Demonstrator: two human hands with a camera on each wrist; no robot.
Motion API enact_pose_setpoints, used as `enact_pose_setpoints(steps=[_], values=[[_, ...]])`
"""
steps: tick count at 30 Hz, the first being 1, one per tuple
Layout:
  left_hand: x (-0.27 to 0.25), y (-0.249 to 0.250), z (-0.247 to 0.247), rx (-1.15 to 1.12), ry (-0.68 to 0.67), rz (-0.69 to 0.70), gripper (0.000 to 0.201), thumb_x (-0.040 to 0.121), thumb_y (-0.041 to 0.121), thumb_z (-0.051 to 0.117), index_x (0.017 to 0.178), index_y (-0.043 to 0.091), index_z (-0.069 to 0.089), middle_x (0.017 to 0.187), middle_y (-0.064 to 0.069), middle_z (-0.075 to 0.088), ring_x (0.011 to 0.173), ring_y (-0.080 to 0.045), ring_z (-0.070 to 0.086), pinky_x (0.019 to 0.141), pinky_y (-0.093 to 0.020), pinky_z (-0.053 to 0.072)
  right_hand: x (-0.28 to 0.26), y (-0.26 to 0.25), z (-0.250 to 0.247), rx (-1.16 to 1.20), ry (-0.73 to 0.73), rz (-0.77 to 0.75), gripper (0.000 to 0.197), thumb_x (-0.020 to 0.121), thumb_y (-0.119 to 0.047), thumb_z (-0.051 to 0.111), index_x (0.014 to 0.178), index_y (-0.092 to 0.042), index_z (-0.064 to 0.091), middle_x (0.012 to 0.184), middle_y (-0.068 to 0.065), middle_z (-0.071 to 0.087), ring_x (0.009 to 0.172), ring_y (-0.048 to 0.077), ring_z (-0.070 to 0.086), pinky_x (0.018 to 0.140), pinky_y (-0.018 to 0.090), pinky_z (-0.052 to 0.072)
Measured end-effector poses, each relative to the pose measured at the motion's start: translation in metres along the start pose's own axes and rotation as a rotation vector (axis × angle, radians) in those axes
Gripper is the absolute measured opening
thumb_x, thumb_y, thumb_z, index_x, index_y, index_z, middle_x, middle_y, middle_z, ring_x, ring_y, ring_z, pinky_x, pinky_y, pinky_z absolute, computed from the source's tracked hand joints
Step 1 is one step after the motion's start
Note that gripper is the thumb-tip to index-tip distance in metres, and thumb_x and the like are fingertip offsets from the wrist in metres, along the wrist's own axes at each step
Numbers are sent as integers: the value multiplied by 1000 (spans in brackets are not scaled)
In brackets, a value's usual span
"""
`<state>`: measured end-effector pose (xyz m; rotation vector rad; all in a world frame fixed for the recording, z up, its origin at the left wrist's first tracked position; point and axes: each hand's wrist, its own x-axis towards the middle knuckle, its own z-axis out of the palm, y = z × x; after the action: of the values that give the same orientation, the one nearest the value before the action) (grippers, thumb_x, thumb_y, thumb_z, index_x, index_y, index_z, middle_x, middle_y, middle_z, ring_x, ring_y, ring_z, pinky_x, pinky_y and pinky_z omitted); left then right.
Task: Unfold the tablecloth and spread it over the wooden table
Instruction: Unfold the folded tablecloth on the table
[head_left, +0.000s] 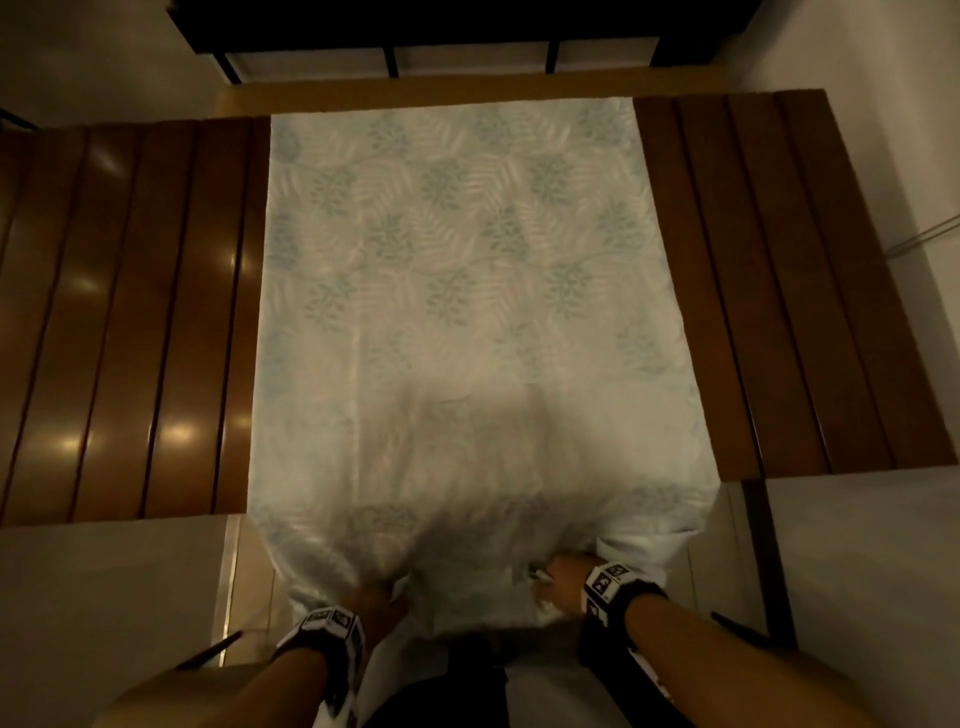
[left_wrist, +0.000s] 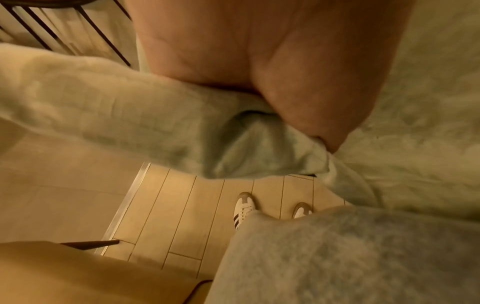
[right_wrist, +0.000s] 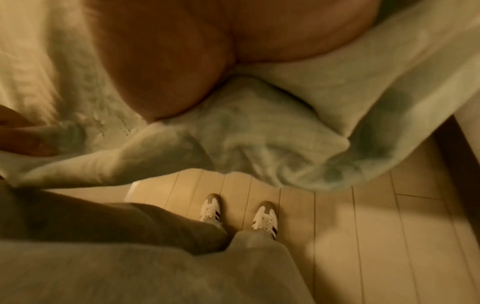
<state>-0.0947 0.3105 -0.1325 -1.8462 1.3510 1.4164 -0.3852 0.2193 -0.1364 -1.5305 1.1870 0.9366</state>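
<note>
A pale tablecloth (head_left: 467, 291) with a faint leaf print lies as a folded strip down the middle of the dark slatted wooden table (head_left: 130, 322). Its near end hangs off the front edge. My left hand (head_left: 376, 597) grips that end at the left corner, the thumb pinching the cloth (left_wrist: 259, 144) in the left wrist view. My right hand (head_left: 561, 577) grips the near end at the right, with bunched cloth (right_wrist: 259, 131) under the palm in the right wrist view. Most fingers are hidden in the fabric.
Bare table slats (head_left: 769, 291) show on both sides of the strip. A dark frame (head_left: 395, 31) stands past the far edge. Below me are pale floor planks (left_wrist: 182, 216) and my white shoes (right_wrist: 265, 218). A tan chair seat (left_wrist: 78, 273) is at the lower left.
</note>
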Motion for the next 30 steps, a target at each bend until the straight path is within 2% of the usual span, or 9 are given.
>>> enact_pose_setpoints(steps=[4, 7, 9, 12, 14, 17, 22, 25, 30], values=[[-5, -11, -3, -51, -13, 69, 65, 95, 56, 37, 151, 25, 36, 158, -5, 34, 145, -21, 33, 114, -24, 23, -1, -5, 8, -27, -30, 14, 54, 84, -57, 52, 119, -18, 64, 121, 11, 66, 107, 33, 64, 87, 33, 48], [-2, -20, -19, 91, 102, 120, 48, 95, 48, 41, 135, 22, 49, 138, 3, 60, 127, -10, 55, 103, -18, 37, -10, -14, 2, -54, -5, 28, 47, 85, -54, 57, 117, -21, 64, 122, 10, 65, 112, 32, 62, 94, 38, 49], [-9, -26, -36, 114, 73, 138, 41, 82, 65, 38, 102, 32, 52, 123, 2, 68, 114, -12, 63, 96, -23, 46, -18, -21, -4, -84, 92, -14, 59, 78, -73, 54, 111, -26, 65, 119, 5, 66, 110, 29, 62, 97, 41, 48], [-22, -39, -62, 52, 92, 170, 35, 95, 52, 43, 114, 29, 60, 121, -2, 62, 116, -23, 58, 98, -31, 45, -35, -25, -22, 55, 131, -37, 84, 57, -97, 45, 104, -31, 68, 109, -3, 69, 101, 21, 65, 91, 33, 51], [-40, -53, -91, -111, 194, 173, 14, 99, 39, 48, 101, 33, 61, 104, 2, 65, 103, -20, 64, 89, -30, 49, -59, -26, -42, 167, 197, -35, 56, 74, -77, 55, 98, -30, 73, 103, -4, 73, 93, 17, 67, 87, 33, 53], [-57, -87, -126, -291, 373, 82, 15, 97, 35, 53, 84, 31, 60, 83, 1, 70, 77, -20, 67, 77, -39, 54, -93, -2, -74, 413, 518, 3, 28, 89, -48, 60, 82, -22, 70, 82, -3, 72, 74, 15, 66, 71, 33, 54], [-73, -91, -158, -474, 690, -45, 29, 92, 42, 59, 91, 13, 58, 80, -6, 61, 72, -22, 56, 61, -34, 40, -113, 57, -126, 575, 1065, 295, 15, 94, -30, 61, 97, -17, 66, 95, 10, 69, 82, 27, 61, 71, 32, 46], [-58, -71, -161, -414, 710, -48, 36, 90, 44, 61, 92, 8, 57, 85, -10, 63, 73, -25, 55, 61, -34, 41, -94, 76, -137, 591, 1010, 414, 29, 92, -39, 62, 106, -13, 60, 99, 14, 67, 82, 30, 62, 76, 36, 51], [-30, -66, -164, -473, 730, -141, 31, 93, 39, 57, 90, 8, 57, 84, -13, 62, 79, -32, 59, 66, -37, 46, -77, 77, -142, 542, 927, 350, 26, 92, -37, 60, 87, -13, 55, 77, 9, 60, 66, 27, 57, 63, 34, 47]])
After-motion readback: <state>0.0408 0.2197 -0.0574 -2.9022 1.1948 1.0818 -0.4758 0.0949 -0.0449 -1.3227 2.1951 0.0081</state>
